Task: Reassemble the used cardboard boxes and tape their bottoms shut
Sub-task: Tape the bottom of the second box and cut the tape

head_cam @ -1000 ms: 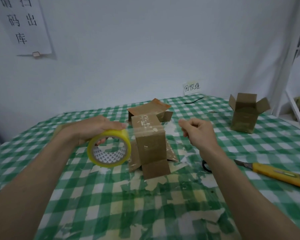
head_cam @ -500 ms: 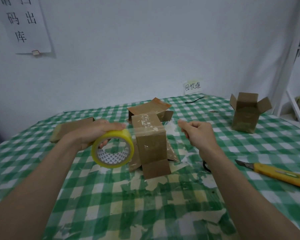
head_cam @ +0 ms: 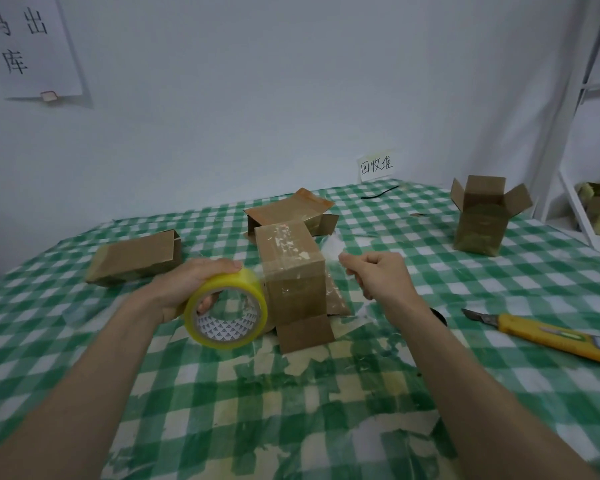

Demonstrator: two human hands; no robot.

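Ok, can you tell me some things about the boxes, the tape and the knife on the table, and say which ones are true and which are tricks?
1. The left hand holds a yellow tape roll. True.
2. The yellow knife is in the right hand. False: it lies on the checked tablecloth, to the right of that hand.
3. Clear tape stretches across the middle box. True.
4. The box at far right has its top flaps taped shut. False: its flaps stand open.
5. The flattened box lies at the left. True.
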